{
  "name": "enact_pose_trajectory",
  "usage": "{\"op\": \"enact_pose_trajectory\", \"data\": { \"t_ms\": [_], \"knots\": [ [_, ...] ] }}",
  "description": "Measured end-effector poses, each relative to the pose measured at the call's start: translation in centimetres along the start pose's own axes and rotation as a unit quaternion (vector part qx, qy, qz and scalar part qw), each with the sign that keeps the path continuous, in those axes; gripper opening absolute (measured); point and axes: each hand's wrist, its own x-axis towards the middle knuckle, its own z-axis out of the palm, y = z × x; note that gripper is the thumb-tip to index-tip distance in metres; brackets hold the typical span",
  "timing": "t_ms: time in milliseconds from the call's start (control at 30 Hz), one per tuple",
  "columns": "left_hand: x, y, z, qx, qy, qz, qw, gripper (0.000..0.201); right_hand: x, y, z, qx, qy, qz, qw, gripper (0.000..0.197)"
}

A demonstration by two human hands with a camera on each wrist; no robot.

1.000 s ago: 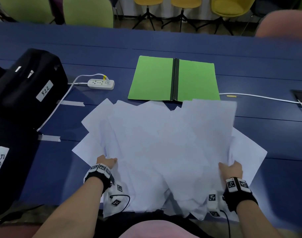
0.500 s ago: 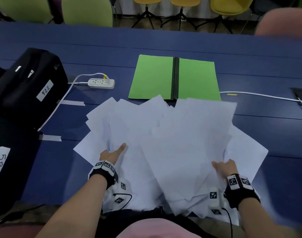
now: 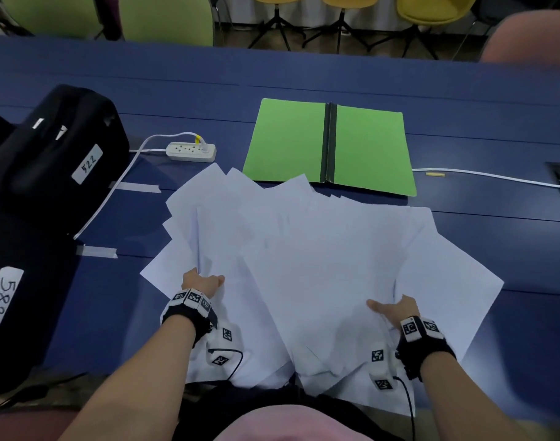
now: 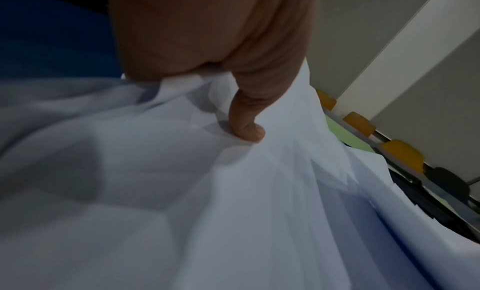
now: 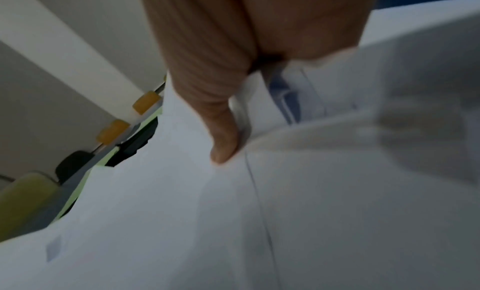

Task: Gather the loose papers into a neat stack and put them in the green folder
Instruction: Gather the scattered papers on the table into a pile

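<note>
Several loose white papers (image 3: 313, 265) lie fanned in an untidy overlapping pile on the blue table, reaching over its near edge. The green folder (image 3: 288, 141) lies open and flat just behind them, black spine in the middle; a paper corner overlaps its front edge. My left hand (image 3: 202, 281) pinches the left side of the pile, thumb (image 4: 246, 128) on top and fingers hidden under the sheets (image 4: 233, 191). My right hand (image 3: 393, 308) pinches the right side the same way, thumb (image 5: 223, 148) pressing on the papers (image 5: 311, 191).
Two black bags (image 3: 55, 154) with number labels stand at the left. A white power strip (image 3: 191, 151) with its cable lies left of the folder, and another white cable (image 3: 482, 176) runs right. Tape strips (image 3: 135, 187) stick to the blue table (image 3: 495, 122). Chairs (image 3: 167, 20) line the far side.
The left hand drew back from flat on the sheets to gripping the left edge, thumb on top. The right hand shifted slightly inward. The sheets have bunched closer together.
</note>
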Motion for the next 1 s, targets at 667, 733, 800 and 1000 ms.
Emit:
{"op": "enact_pose_trajectory", "data": {
  "t_ms": [667,733,800,1000],
  "knots": [
    [0.5,-0.3,-1.8,0.003,-0.003,-0.030,1.000,0.077,-0.2,-2.9,0.4,0.223,0.070,-0.109,0.966,0.021],
    [0.5,-0.6,-2.2,0.004,-0.049,-0.043,0.998,0.082,-0.3,-3.1,2.2,0.183,0.021,-0.109,0.977,0.038],
    [0.8,-1.2,-2.3,0.023,-0.089,-0.041,0.995,0.083,-0.6,-2.9,3.7,0.105,-0.028,-0.115,0.987,0.051],
    [2.9,-3.1,-2.5,-0.052,0.038,0.024,0.998,0.045,-0.1,-1.6,6.1,0.013,-0.001,-0.138,0.990,0.048]
  ]
}}
